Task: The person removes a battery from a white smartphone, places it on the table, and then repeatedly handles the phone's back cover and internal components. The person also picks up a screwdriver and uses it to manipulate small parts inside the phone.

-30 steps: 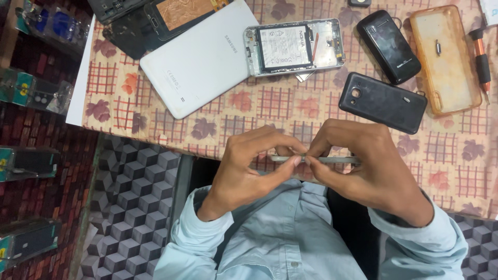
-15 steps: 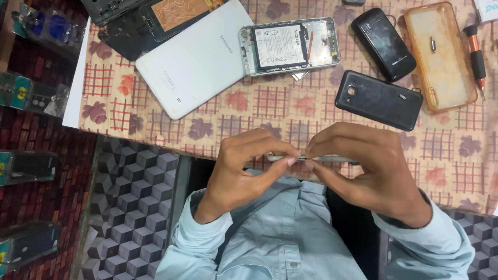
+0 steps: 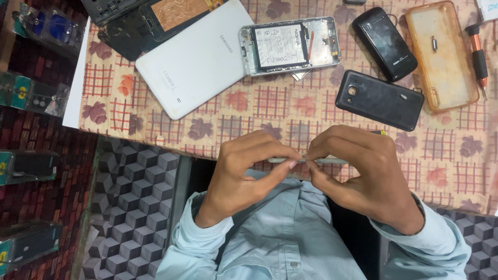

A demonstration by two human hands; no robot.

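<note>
Close above my lap, left hand [image 3: 249, 173] and right hand [image 3: 358, 173] pinch one thin grey tool [image 3: 311, 161] level between fingertips, steadied from both ends. Beyond, on the patterned tablecloth [image 3: 249, 103]: black phone [image 3: 379, 99], opened phone [image 3: 289, 45], white tablet [image 3: 199, 62], laid within reach.

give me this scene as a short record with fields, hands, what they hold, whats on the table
left hand: left hand pinches one end of a thin grey strip-like part at the table edge
right hand: right hand pinches the same part; fingertips of both hands meet
surface: table under a checked cloth with leaf print
near hands: black phone back
further off: white tablet face down, opened phone with battery showing, small black phone, orange clear case, screwdriver
clothing: light blue shirt sleeves
</note>
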